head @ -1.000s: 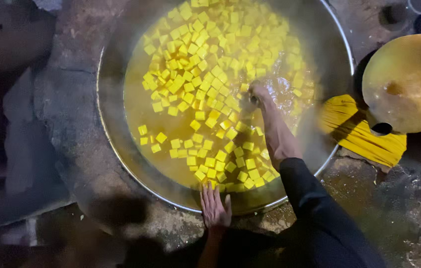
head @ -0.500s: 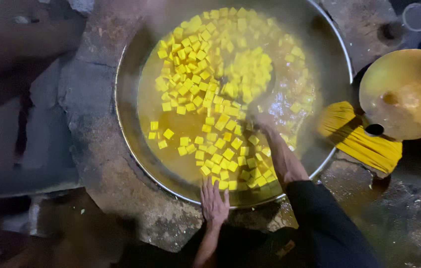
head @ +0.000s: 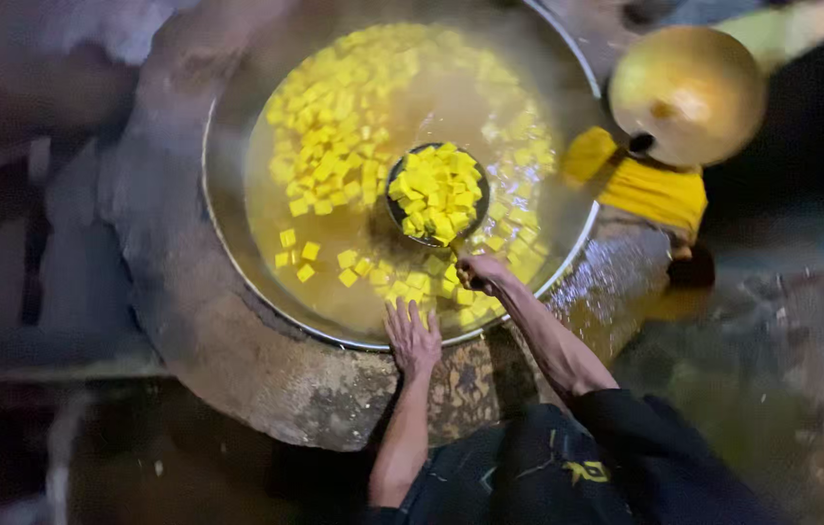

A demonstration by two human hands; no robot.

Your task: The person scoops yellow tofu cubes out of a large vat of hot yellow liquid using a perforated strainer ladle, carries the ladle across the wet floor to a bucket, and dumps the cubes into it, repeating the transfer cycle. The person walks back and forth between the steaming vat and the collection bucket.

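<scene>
One ladle [head: 436, 194] now raised, heaped.

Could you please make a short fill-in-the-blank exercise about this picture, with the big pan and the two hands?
1. The cubes floating in the big pan are ____ in colour.
2. The right hand holds the handle of a round ____ heaped with cubes.
3. The left hand rests flat on the pan's ____.
4. The pan sits on a round ____ stove.

Missing words: yellow; skimmer; rim; stone
</scene>
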